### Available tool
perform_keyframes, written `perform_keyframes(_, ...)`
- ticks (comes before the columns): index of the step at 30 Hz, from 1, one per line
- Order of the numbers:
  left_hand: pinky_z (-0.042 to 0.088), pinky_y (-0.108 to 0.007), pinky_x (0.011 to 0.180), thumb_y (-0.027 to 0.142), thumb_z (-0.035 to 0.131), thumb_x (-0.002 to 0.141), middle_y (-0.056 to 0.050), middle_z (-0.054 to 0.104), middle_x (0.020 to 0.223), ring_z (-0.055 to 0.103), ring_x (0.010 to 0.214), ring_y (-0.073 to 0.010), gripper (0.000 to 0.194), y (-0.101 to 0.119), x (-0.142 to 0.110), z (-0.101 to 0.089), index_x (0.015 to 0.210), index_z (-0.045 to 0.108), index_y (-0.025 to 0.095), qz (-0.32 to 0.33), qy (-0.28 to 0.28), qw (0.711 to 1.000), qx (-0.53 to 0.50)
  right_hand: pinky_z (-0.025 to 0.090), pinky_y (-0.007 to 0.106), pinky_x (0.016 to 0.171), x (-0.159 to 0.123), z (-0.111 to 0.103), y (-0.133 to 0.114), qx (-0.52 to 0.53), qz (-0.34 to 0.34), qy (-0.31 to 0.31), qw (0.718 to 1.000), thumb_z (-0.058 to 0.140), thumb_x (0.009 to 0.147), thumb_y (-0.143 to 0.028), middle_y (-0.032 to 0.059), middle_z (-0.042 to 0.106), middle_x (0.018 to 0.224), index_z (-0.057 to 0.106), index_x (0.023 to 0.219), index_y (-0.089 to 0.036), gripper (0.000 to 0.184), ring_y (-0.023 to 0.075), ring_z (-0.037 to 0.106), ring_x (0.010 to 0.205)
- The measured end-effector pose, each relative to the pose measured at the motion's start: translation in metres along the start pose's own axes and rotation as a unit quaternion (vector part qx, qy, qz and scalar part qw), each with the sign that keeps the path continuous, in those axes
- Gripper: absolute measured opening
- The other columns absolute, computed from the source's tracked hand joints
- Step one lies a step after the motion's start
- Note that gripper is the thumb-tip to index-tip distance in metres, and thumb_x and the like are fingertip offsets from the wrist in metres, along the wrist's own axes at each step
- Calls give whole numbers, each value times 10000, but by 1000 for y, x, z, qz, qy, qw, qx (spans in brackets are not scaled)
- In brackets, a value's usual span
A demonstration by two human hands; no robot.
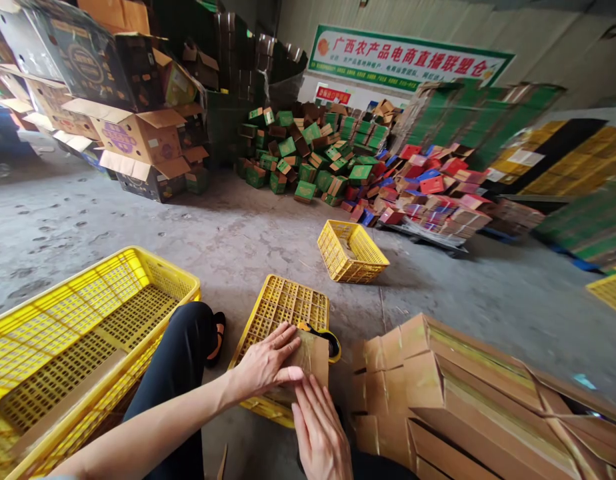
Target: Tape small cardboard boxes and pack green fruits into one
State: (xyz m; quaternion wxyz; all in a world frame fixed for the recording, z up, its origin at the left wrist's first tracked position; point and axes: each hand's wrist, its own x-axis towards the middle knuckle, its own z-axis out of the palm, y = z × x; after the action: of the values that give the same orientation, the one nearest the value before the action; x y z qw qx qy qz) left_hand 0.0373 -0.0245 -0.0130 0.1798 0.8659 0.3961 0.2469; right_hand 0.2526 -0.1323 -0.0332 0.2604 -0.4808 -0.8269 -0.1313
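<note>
A small brown cardboard box [315,357] with a strip of tape across it rests on an upturned yellow plastic crate [283,300]. My left hand [271,360] lies flat on the box with its fingers stretched out. Against the box's near edge is my right hand [321,433], its fingers extended and touching the cardboard. Just beyond the box, at the crate's right edge, sits a tape dispenser [333,345], partly hidden by the cardboard. Neither hand grips anything.
A large yellow crate [175,297] stands at my left, with a flat cardboard piece inside. Bundled flat cartons [478,400] are stacked at my right. Ahead sits a smaller yellow crate [353,257]. Farther off lie a heap of green boxes [308,173] and red boxes [431,187].
</note>
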Motion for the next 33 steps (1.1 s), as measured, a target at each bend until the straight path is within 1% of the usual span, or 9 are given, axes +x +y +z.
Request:
perform_keyframes(4, 384, -510, 1273, 730, 443, 1013, -137, 415, 1686, 265, 1618, -336, 775, -3, -3, 3, 1582, 518, 209, 33, 16, 999, -1, 571, 478, 1111, -5, 0, 5, -12, 33, 16, 999, 439, 1118, -354, 106, 624, 1536, 313, 1688, -218, 600, 312, 624, 1396)
perform_keyframes(7, 328, -590, 1284, 765, 487, 969, -156, 447, 1665, 284, 1606, -381, 801, 3, -13, 6, 1550, 561, 218, 70, 22, 997, 12, 604, 477, 1051, -4, 4, 1, -24, 54, 26, 998, 458, 1109, -395, 118, 604, 1554, 280, 1700, -218, 642, 338, 581, 1436)
perform_keyframes(11, 219, -619, 1308, 786, 482, 950, -124, 472, 1655, 358, 1581, -352, 828, 21, -32, 8, 1597, 493, 270, 111, -5, 994, 8, 591, 465, 1063, -10, 4, 2, -24, 35, 39, 998, 433, 1113, -292, 98, 642, 1518, 285, 1698, -248, 605, 312, 627, 1393)
perform_keyframes(15, 242, -564, 1313, 743, 476, 992, -121, 485, 1646, 370, 1578, -324, 804, 28, -50, 4, 1643, 415, 274, 134, -20, 991, -1, 515, 470, 1153, -15, 2, 7, -29, 16, 44, 998, 489, 1080, -176, 81, 700, 1450, 434, 1633, -237, 560, 292, 667, 1347)
perform_keyframes(19, 335, -514, 1289, 687, 458, 1038, -123, 498, 1636, 402, 1562, -313, 729, 20, -64, -1, 1611, 464, 236, 145, -29, 989, -2, 465, 447, 1200, -11, 4, 2, -25, 40, 70, 996, 521, 1073, -176, 84, 760, 1356, 668, 1415, -212, 374, 267, 714, 1274)
perform_keyframes(22, 353, -465, 1290, 608, 450, 1079, -119, 489, 1643, 389, 1570, -287, 665, 14, -72, -2, 1612, 454, 211, 161, -20, 987, -9, 441, 434, 1219, -9, 7, -4, -8, 58, 88, 994, 534, 1073, -185, 79, 800, 1251, 721, 1304, -213, 299, 245, 743, 1206)
perform_keyframes(25, 355, -431, 1293, 558, 456, 1095, -127, 465, 1658, 361, 1583, -275, 665, 14, -75, -3, 1638, 402, 177, 156, -10, 987, -37, 431, 445, 1232, -9, 9, -11, 7, 59, 100, 993, 498, 1073, -141, 69, 806, 1213, 665, 1402, -235, 381, 232, 751, 1187)
perform_keyframes(29, 369, -413, 1287, 519, 478, 1097, -147, 470, 1654, 334, 1594, -268, 646, 18, -73, -3, 1623, 416, 149, 113, 6, 989, -92, 430, 512, 1231, -9, 18, -29, 1, 52, 93, 994, 482, 1081, -185, 105, 761, 1337, 427, 1633, -229, 557, 282, 714, 1270)
perform_keyframes(33, 372, -419, 1284, 489, 446, 1111, -137, 511, 1628, 353, 1587, -263, 589, 15, -71, -2, 1613, 443, 181, 108, 25, 987, -118, 495, 508, 1180, -3, 24, -41, -8, 44, 68, 997, 449, 1087, -232, 138, 700, 1441, 285, 1697, -188, 634, 314, 670, 1339)
